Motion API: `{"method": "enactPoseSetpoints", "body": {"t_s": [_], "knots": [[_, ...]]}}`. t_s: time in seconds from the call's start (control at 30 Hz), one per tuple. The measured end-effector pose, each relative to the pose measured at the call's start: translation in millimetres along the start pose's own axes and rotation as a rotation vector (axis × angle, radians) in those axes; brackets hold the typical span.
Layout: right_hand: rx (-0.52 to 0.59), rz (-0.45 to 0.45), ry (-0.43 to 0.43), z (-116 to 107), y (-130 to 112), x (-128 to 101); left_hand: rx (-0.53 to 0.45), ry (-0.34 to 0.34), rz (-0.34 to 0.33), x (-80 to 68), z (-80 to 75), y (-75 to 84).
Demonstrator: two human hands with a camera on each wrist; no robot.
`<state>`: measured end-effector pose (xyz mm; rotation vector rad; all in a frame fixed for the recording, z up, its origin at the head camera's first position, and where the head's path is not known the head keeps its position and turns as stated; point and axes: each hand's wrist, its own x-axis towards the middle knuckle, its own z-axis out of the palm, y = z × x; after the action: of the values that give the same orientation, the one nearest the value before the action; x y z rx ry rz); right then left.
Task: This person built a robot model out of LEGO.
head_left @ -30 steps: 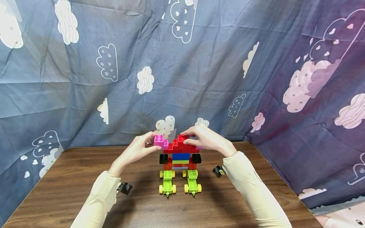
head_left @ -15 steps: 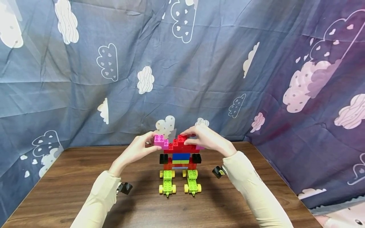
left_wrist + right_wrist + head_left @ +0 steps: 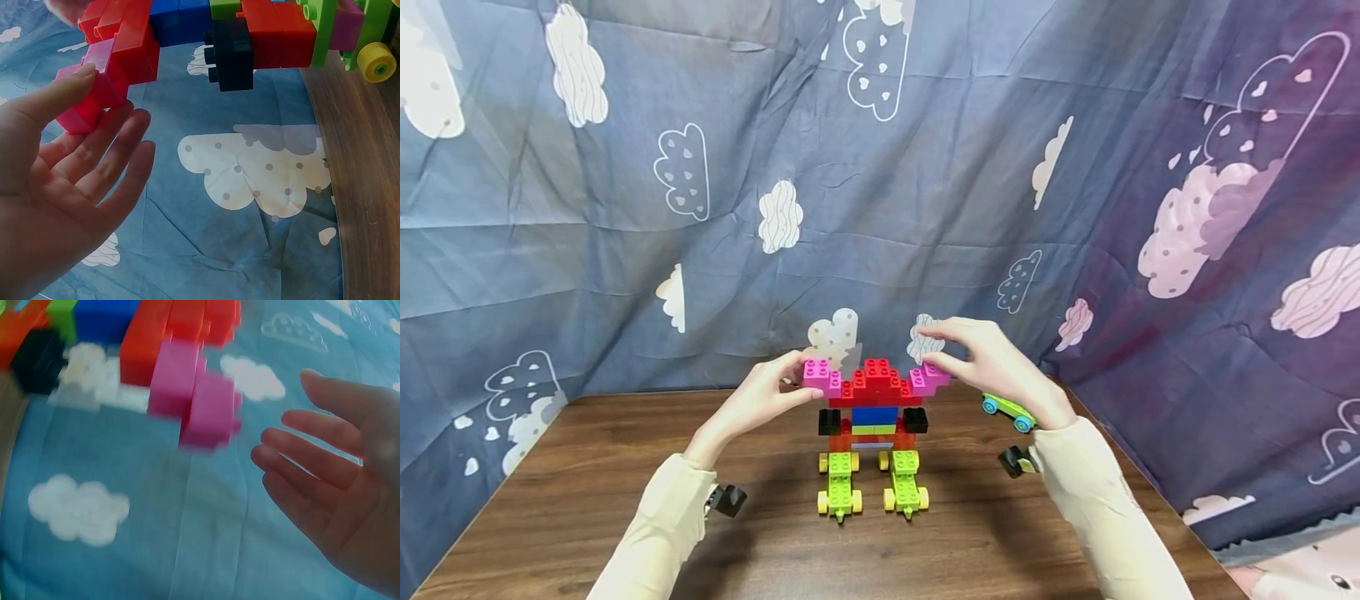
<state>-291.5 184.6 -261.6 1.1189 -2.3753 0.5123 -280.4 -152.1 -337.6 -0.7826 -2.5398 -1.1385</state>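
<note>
A figure of toy building bricks stands on the table. Red bricks (image 3: 878, 382) form its stepped top, with pink bricks (image 3: 824, 377) at the left end and more pink bricks (image 3: 928, 380) at the right end. My left hand (image 3: 760, 396) pinches the left pink bricks, thumb on one face and fingers on the other. My right hand (image 3: 992, 360) is beside the right pink bricks, and in the right wrist view a gap shows between its spread fingers (image 3: 306, 456) and them. Below are a blue brick (image 3: 875, 417) and black bricks (image 3: 830, 422) at the sides.
Two lime-green wheeled bases (image 3: 840, 493) with yellow wheels carry the figure. A green toy car (image 3: 1009, 411) with blue wheels is at the back right, partly behind my right forearm. A cloud-patterned cloth (image 3: 730, 275) hangs behind the wooden table (image 3: 587, 483).
My right hand has let go of the red bricks at the top and moved right, baring them, the right pink bricks and the toy car. The left hand keeps its hold.
</note>
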Motion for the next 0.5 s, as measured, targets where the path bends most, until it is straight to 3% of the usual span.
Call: {"method": "enactPoseSetpoints", "body": {"t_s": [0.17, 0.5], "knots": [[-0.076, 0.027, 0.078, -9, 25, -35, -0.007, -0.001, -0.011, -0.9, -0.4, 0.0], [-0.106, 0.192, -0.013, 10, 70, -106, -0.008, -0.005, -0.01, -1.1, 0.1, 0.0]]}}
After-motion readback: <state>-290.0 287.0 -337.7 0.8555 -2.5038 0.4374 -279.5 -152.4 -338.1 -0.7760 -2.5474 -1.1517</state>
